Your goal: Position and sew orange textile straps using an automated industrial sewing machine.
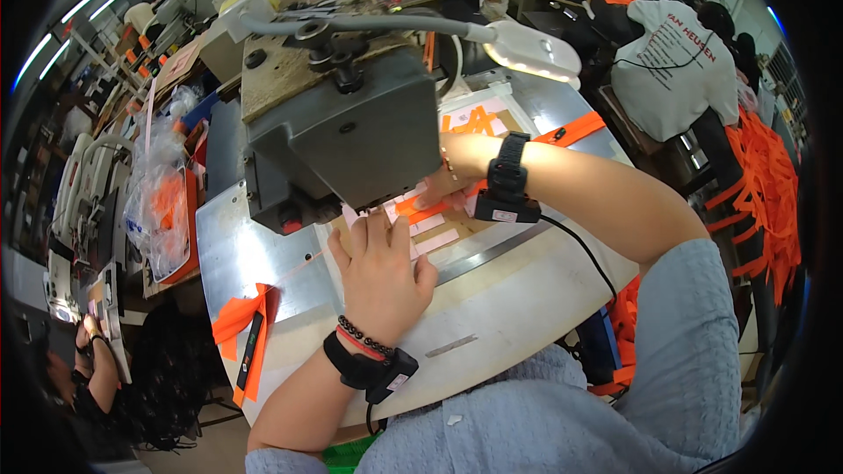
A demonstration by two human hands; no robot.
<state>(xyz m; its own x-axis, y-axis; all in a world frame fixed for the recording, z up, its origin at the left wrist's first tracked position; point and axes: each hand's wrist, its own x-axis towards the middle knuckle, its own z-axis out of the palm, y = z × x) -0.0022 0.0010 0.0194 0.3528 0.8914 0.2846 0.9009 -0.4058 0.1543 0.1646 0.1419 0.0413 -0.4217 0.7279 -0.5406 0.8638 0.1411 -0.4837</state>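
With clock positions read from the middle of the view, a broad, pale worktop with bare metal sheets and a rounded near edge (544,285) is spread across the centre. Toward eleven o'clock it is overhung by a bulky, dark grey machine head (351,136). At three o'clock a long bundle of bright orange fabric strips (768,202) is draped, and at two o'clock a white T-shirt with red and dark print (654,92) is seen. At nine o'clock an open, orange-red bin (190,219) is partly covered by clear plastic bags (149,228).

Both hands are brought together near the centre. The left hand (382,272) is held palm down, its fingers loosely spread and its thumb apart; no grip is shown, and its fingertips are placed just beside the orange strip. The right hand (442,186) is partly hidden by the machine head; its fingers are laid at the strip, but whether anything is pinched cannot be told.

At one o'clock a white, oblong lamp head (533,51) is lit. At eight o'clock a folded orange cloth piece (235,320) is laid on the worktop. At the centre, between the hands, a short, flat, bright orange fabric strip (408,208) is positioned among narrow, pale pink strips (436,241).
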